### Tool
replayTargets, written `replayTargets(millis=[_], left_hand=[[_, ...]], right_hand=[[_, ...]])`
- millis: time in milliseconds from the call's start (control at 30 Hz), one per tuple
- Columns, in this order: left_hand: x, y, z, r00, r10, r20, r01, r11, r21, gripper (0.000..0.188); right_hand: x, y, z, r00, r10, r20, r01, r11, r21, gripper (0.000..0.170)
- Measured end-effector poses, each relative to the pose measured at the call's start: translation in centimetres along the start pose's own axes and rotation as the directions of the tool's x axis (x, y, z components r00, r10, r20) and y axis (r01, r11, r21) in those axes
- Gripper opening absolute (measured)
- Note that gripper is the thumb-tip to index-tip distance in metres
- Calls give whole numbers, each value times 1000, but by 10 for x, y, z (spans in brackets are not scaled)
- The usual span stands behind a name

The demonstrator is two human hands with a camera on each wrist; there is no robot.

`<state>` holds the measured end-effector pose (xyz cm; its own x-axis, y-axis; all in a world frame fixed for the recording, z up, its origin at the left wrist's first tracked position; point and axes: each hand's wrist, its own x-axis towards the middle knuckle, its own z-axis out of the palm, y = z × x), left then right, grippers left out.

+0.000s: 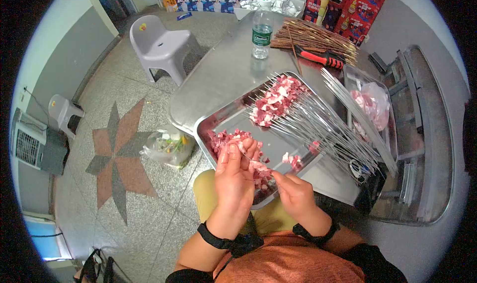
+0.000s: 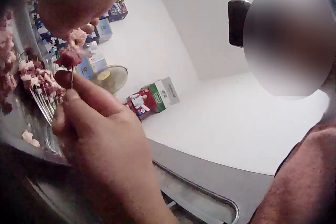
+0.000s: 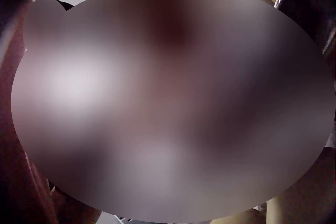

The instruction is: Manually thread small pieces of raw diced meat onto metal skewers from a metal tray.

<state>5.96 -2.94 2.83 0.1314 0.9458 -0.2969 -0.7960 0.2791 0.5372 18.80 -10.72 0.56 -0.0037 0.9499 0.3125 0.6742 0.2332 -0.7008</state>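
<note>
My right hand [image 1: 298, 196] pinches a thin metal skewer [image 2: 72, 78] between thumb and fingertips. Chunks of raw meat [image 2: 68, 57] are threaded near its far end, as the left wrist view shows. With its palm turned up, my left hand [image 1: 234, 178] holds a piece of meat at that end between thumb and fingers. Both hands are over the near edge of a metal tray [image 1: 233, 115]. Loose diced meat [image 1: 231, 138] lies beneath them, and loaded skewers [image 1: 278, 102] rest across the tray's far side. Blur covers most of the right wrist view.
Bare metal skewers [image 1: 357, 119] lie to the right, beside a container with bagged meat [image 1: 372, 104]. Farther back are a water bottle [image 1: 262, 32], brown sticks [image 1: 318, 37] and a red-handled tool [image 1: 320, 58]. A plastic chair [image 1: 161, 47] and a bag [image 1: 171, 146] are on the floor.
</note>
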Motion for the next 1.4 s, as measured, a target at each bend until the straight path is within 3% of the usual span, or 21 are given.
replayTargets(millis=[67, 167, 233, 300, 400, 567, 800, 1200, 1267, 1400], left_hand=[[0, -2, 1, 1000, 1, -10, -1, 1000, -31, 20], [1, 2, 4, 999, 35, 6, -36, 996, 82, 25], [1, 14, 1, 991, -57, 125, 58, 998, -5, 30], [3, 18, 0, 990, -83, 117, 82, 997, 7, 33], [6, 17, -5, 983, -134, 128, 124, 989, 82, 29], [7, 14, -6, 1000, 19, -15, -17, 986, 168, 25], [8, 16, -3, 998, 34, -47, -25, 981, 193, 23], [3, 11, 0, 984, 155, 87, -173, 947, 272, 28], [2, 13, 1, 994, 79, 81, -100, 949, 300, 29], [5, 18, 2, 984, 56, 169, -115, 924, 364, 34]], right_hand=[[2, 1, 4, 1000, -9, -16, 9, 1000, 14, 34], [4, 2, 2, 999, -1, -37, 3, 998, 63, 33], [4, 3, -1, 999, 11, -44, -7, 995, 98, 32], [4, 5, -6, 998, 63, 22, -66, 974, 215, 28], [4, 3, -9, 993, 93, 70, -107, 967, 230, 25], [2, 2, -12, 995, 54, 88, -65, 990, 124, 28], [4, -3, -21, 992, 12, 124, -14, 1000, 19, 36], [6, -1, -11, 998, -25, 60, 27, 999, -26, 32], [7, 0, -11, 998, -27, 61, 29, 999, -35, 31], [10, 3, -8, 999, -37, -6, 37, 998, 47, 29]])
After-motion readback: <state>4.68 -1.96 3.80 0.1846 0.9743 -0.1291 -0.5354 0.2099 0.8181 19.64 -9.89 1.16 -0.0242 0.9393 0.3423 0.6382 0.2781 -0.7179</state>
